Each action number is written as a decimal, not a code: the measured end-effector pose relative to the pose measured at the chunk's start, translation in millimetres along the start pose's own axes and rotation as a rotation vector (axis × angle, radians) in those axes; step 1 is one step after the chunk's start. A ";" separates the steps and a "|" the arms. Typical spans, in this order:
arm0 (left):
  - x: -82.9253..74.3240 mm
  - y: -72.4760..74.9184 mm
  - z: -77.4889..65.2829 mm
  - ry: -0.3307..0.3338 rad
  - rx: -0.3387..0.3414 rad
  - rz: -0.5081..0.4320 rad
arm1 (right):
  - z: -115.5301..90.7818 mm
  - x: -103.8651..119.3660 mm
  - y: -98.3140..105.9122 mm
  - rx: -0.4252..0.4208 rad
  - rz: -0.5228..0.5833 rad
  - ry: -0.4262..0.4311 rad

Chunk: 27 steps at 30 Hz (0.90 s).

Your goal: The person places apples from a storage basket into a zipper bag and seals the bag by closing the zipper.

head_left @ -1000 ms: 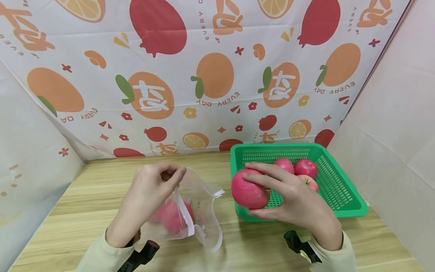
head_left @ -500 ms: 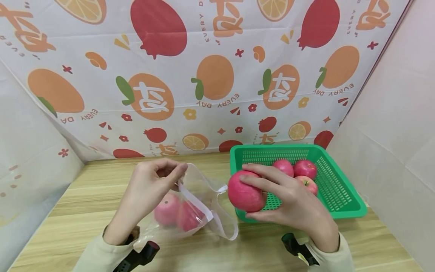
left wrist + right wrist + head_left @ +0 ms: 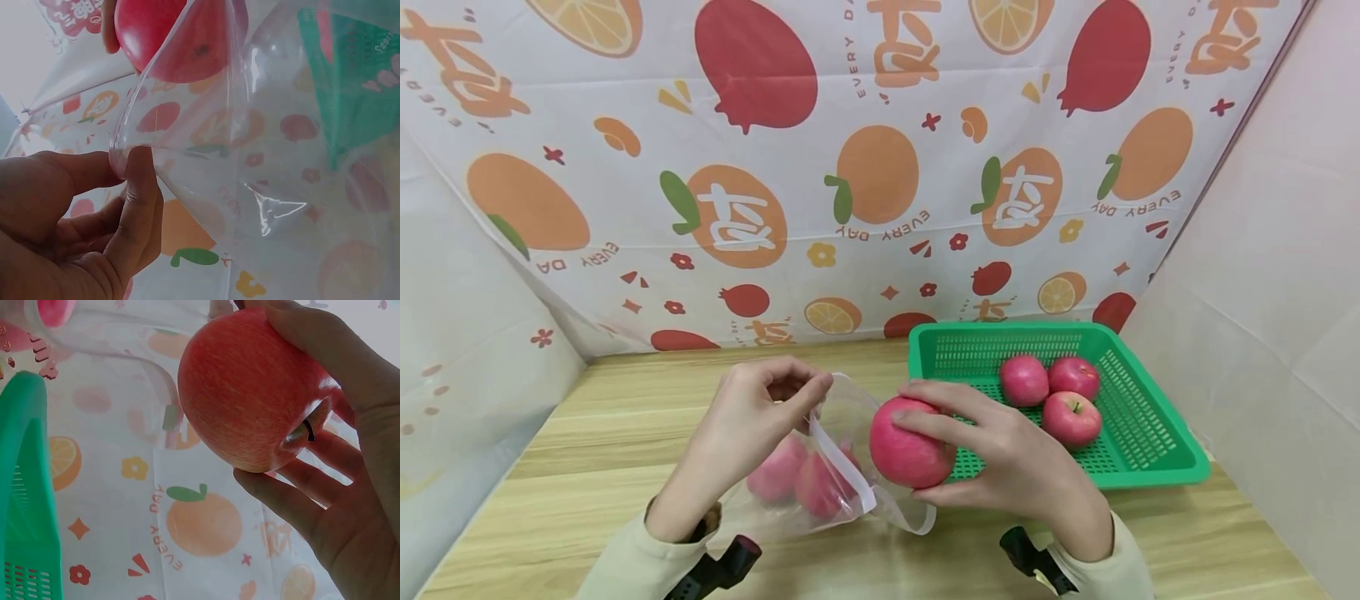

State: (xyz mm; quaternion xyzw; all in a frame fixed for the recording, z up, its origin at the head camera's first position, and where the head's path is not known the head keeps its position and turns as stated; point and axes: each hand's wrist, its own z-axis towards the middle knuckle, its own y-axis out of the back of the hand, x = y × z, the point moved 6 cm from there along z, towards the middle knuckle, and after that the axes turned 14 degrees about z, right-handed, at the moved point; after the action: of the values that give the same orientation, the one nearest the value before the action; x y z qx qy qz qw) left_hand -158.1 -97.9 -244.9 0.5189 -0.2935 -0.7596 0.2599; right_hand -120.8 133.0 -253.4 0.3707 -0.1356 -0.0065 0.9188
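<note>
My left hand [image 3: 767, 417] pinches the edge of a clear plastic bag [image 3: 760, 521] between thumb and index finger; the same pinch shows in the left wrist view [image 3: 119, 206]. Red apples [image 3: 823, 483] lie inside the bag on the table. With curled fingers and thumb, my right hand [image 3: 1015, 450] grips another red apple [image 3: 906, 446] at the bag's white-edged mouth. In the right wrist view this apple [image 3: 250, 394] has its stem toward the palm. Whether it touches the bag's rim, I cannot tell.
Just right of the bag stands a green plastic basket [image 3: 1157, 475] with three apples [image 3: 1071, 419] in it. Beneath everything is a wood-grain table [image 3: 572, 467]. A fruit-print cloth [image 3: 880, 275] hangs behind, and pale walls close off both sides.
My right hand has carried its apple left, from over the basket's near-left side to the bag's mouth. The left hand has shifted slightly right, still holding the bag's edge.
</note>
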 end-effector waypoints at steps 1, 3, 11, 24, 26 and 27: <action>0.2 -0.1 0.0 -0.001 0.002 -0.003 | 0.5 0.3 -1.1 0.002 0.003 0.001; 0.5 -0.2 0.0 -0.001 0.006 -0.009 | 1.8 1.2 -2.8 0.006 0.004 0.005; 0.1 0.0 -1.1 0.008 0.006 -0.041 | 8.3 8.1 -5.9 0.000 0.010 0.038; -3.6 1.2 -4.6 -0.030 -0.024 -0.032 | 15.4 11.7 -16.8 0.033 0.004 0.025; -4.6 0.9 -5.5 -0.039 -0.023 -0.042 | 16.0 11.5 -17.4 0.029 -0.005 0.023; -5.2 1.0 -5.9 -0.042 -0.023 -0.049 | 16.4 11.5 -17.8 0.028 -0.009 0.023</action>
State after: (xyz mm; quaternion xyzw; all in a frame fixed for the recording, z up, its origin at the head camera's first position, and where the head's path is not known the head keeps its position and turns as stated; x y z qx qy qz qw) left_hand -150.8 -96.0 -242.6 0.5069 -0.2775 -0.7797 0.2410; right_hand -112.3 107.7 -251.5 0.3843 -0.1236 -0.0046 0.9149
